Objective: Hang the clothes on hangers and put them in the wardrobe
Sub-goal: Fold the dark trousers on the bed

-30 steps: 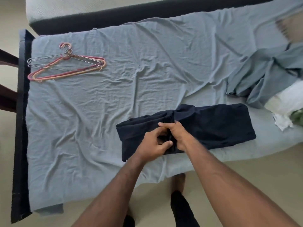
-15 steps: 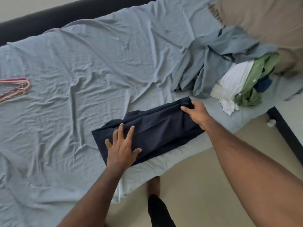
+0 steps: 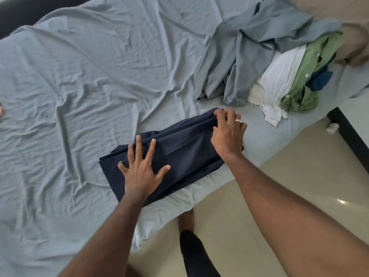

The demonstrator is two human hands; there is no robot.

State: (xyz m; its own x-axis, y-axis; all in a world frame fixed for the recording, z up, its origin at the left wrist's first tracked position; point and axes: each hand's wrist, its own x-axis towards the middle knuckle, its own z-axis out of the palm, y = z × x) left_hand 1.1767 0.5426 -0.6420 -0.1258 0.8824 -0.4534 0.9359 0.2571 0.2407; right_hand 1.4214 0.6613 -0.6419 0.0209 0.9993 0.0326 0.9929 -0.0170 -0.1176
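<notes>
A folded dark navy garment point(image 3: 185, 150) lies near the front edge of the bed. My left hand point(image 3: 142, 168) presses flat on its near left part, fingers spread and straight. At the garment's far right end, my right hand point(image 3: 228, 134) has its fingertips curled over the fabric's edge and pinches it. A pile of clothes point(image 3: 295, 76) lies at the right: a white one, a green shirt and a dark blue piece. Only a pink tip of a hanger point(image 3: 1, 109) shows at the left border.
A wrinkled blue-grey sheet point(image 3: 89, 76) covers the bed, bunched into folds point(image 3: 239, 50) beside the clothes pile. The black bed frame point(image 3: 351, 136) runs along the right. Beige tiled floor point(image 3: 269, 196) lies in front, with my leg point(image 3: 191, 248) by the bed's edge.
The view swung right, so the hangers slid out past the left edge. My hands parted from the garment's middle: the left now lies flat on it, the right went to its far right end.
</notes>
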